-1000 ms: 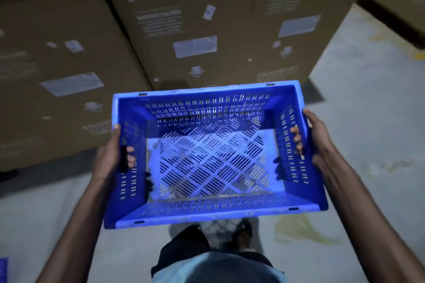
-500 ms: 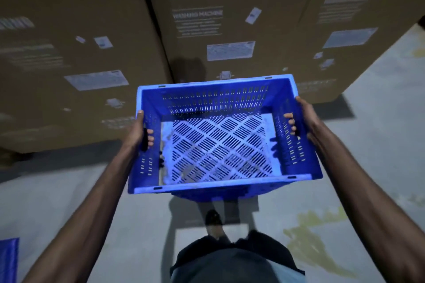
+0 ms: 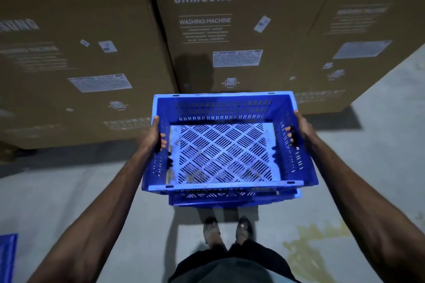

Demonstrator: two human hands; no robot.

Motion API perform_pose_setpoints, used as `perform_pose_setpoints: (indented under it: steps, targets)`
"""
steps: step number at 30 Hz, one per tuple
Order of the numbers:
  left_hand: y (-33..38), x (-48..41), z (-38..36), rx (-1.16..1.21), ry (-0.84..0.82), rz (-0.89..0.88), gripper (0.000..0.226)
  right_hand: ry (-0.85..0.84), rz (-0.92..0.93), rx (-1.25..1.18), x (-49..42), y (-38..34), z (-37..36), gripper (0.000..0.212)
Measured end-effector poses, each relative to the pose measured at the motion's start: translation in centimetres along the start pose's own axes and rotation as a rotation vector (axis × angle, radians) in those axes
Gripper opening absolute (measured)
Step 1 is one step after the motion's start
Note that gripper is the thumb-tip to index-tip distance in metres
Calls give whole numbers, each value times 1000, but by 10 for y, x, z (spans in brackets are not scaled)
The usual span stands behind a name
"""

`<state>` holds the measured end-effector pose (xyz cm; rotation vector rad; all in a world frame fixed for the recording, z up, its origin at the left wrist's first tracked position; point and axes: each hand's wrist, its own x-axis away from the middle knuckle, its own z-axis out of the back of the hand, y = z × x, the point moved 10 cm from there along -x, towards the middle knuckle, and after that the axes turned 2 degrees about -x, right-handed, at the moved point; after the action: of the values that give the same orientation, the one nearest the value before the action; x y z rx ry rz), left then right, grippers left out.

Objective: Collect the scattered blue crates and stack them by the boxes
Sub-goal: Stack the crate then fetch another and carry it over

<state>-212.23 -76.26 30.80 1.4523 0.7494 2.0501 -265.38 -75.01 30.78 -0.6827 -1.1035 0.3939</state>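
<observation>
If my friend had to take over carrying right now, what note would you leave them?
Left hand: gripping the left handle slot of the blue crate.
Right hand: gripping the right handle slot.
The crate is empty and held just above another blue crate on the floor, in front of the Samsung washing machine boxes.
Done: this crate is brought to the boxes.
Left: lower it onto the crate below, then probably fetch the blue crate edge showing far left.

Cardboard boxes [image 3: 230, 37] wall the front; right floor [image 3: 379, 156] open
</observation>
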Motion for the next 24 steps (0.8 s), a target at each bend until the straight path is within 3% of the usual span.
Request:
perform_pose_setpoints:
  steps: [8, 12, 16, 18, 21, 24]
  targets:
    - [8, -19, 1, -16, 51, 2, 74, -45, 60, -6, -15, -22, -10, 74]
    - [1, -41, 26, -81, 213, -82, 93, 73, 161, 42, -18, -24, -2, 77]
    - [7, -28, 35, -208, 332, -125, 102, 74, 156, 16, -20, -22, 4, 77]
    - [13, -12, 39, -312, 358, -113, 102, 111, 171, 85, -17, -29, 12, 83]
    - [17, 13, 62, -357, 484, -99, 93, 182, 242, 361, 0, -45, 25, 68]
    - [34, 46, 70, -379, 587, -319, 69, 307, 398, 570, 29, -59, 38, 61]
